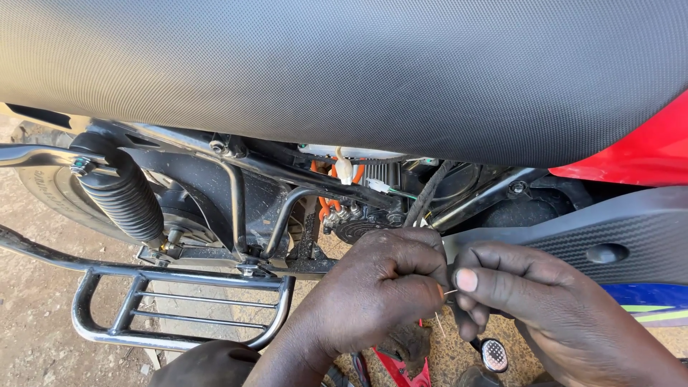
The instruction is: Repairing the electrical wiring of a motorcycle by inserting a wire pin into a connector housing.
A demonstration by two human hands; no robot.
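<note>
Closely, thin pale wire (450, 292), pinched between hands

Can't really see what the left hand (380, 287) and right hand (516, 294) are pinching, just a thin wire (449, 292) poking out between the fingers. The seat (344, 64) runs off the top and both sides, the chrome footrest rack (179, 308) gets cut at the left edge, and the black cable bundle (428, 193) vanishes behind the left hand's knuckles.
</note>
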